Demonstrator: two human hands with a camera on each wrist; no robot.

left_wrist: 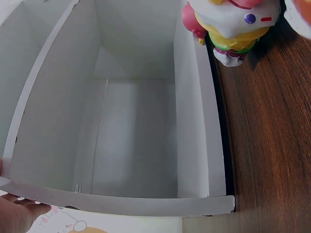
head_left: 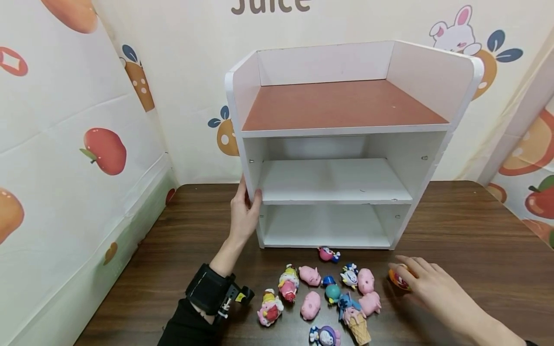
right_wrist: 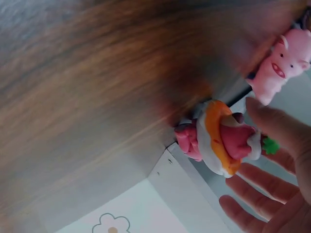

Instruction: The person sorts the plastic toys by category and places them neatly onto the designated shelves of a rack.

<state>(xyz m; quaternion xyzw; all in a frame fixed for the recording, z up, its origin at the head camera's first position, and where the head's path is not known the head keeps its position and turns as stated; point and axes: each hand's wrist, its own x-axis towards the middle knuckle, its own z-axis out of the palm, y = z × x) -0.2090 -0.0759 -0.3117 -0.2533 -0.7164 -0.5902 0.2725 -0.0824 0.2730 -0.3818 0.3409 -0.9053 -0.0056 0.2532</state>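
Observation:
My left hand (head_left: 243, 214) grips the left side panel of a white shelf unit (head_left: 337, 202), thumb at the front edge and fingers on the outside. In the left wrist view, fingertips (left_wrist: 34, 208) show at the panel's edge. My right hand (head_left: 426, 283) reaches over a small orange toy figure (head_left: 397, 280) to the right of the other toys. Seen from the right wrist, this pink, white and orange figure (right_wrist: 226, 141) with a green tip sits between the spread thumb and the loosely extended fingers. A pink pig toy (right_wrist: 282, 65) is beyond the thumb.
Several toys lie before the shelf, among them pink pigs (head_left: 310, 305), a cone-shaped ice-cream figure (head_left: 358, 327), a blue-and-purple figure (head_left: 324, 335) and a pink-and-blue one (head_left: 329, 254) near the shelf base. The brown table (head_left: 476, 230) meets printed wall sheets (head_left: 65, 120).

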